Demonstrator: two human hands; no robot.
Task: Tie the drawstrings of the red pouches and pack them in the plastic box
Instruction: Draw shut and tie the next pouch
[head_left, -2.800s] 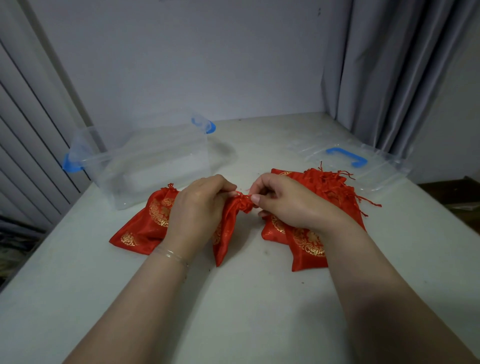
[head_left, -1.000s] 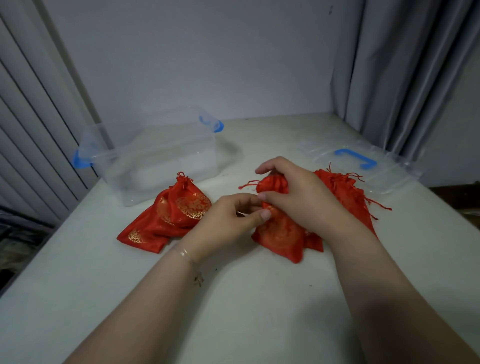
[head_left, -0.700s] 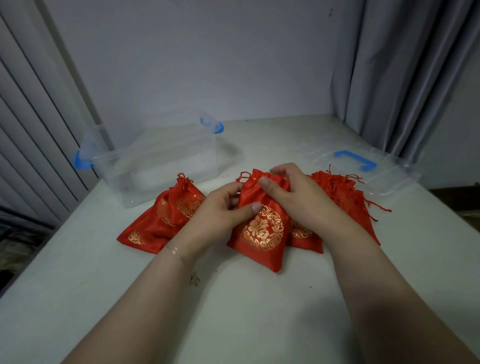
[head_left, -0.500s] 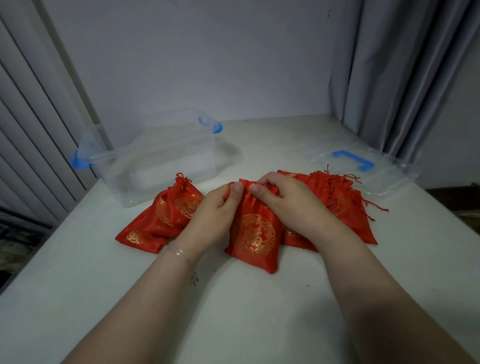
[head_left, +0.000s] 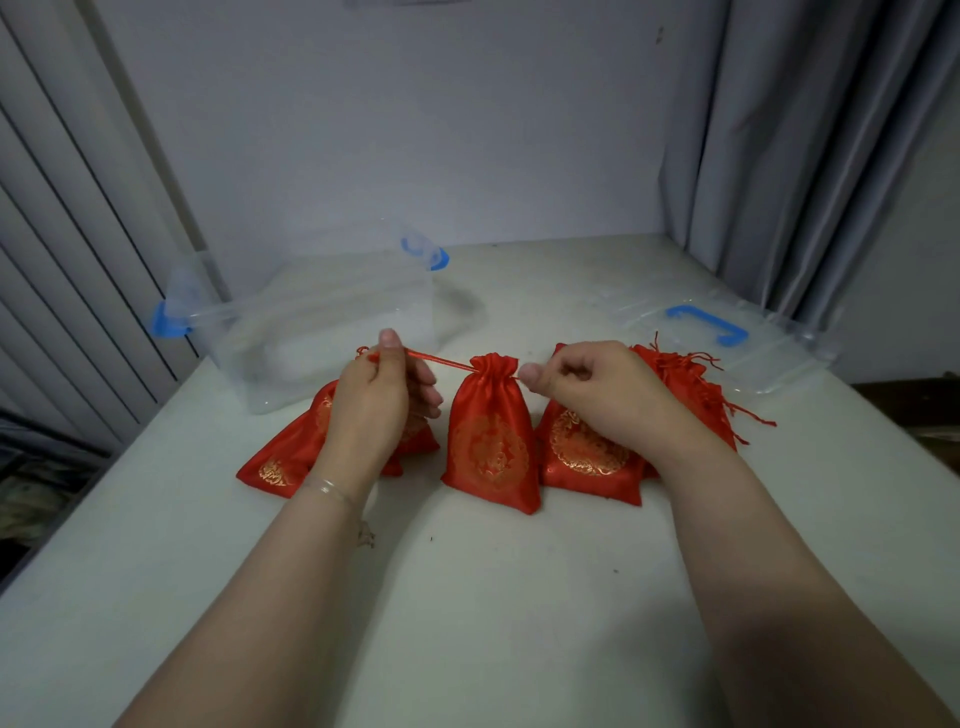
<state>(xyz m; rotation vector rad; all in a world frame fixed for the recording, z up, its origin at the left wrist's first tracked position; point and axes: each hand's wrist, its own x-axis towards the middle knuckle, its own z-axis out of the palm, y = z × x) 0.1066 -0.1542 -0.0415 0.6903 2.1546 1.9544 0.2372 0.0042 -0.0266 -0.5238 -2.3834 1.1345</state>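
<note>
Between the hands a red pouch (head_left: 491, 447) stands on the table (head_left: 498, 597), its mouth cinched. The left hand (head_left: 376, 402) pinches the taut left drawstring (head_left: 441, 362); the right hand (head_left: 587, 387) pinches at the pouch's other side. Beyond the left hand sits the open plastic box (head_left: 311, 317).

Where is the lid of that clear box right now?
In the head view the lid, clear with a blue handle, lies flat on the table at the far right, just behind the pile of red pouches, by the grey curtain.

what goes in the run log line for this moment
step: cinching | left hand: pinches drawstring | right hand: pinches other end | middle pouch: mouth gathered | plastic box: no pouches inside
</note>
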